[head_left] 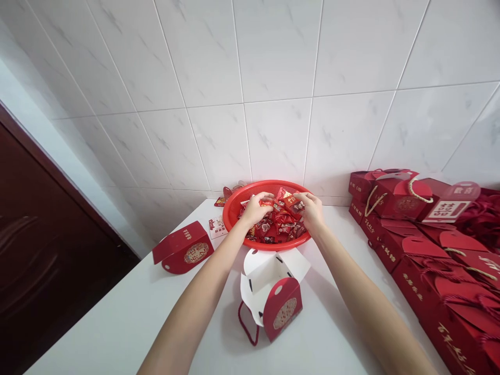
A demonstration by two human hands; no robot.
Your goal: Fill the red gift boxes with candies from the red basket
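Note:
A red plastic basket [234, 229] stands against the wall, heaped with wrapped candies [279, 226] in red packets. Over the left part of the heap, my left hand [258, 207] has its fingers and thumb closed about a red wrapped candy. My right hand [312, 209] reaches in from the basket's right side and pinches a red wrapped candy [291, 201] between thumb and fingers. In front of the basket, between my forearms, sits a red gift box [284, 312] with its white inside showing, flaps spread and a dark red cord handle hanging down.
Left of my left forearm lies another red box [189, 249], beside a printed card [217, 227]. Along the right, red gift boxes [414, 281] with cord handles are stacked in rows. The white table [128, 317] meets a tiled wall [273, 135]; a dark door [42, 250] is at left.

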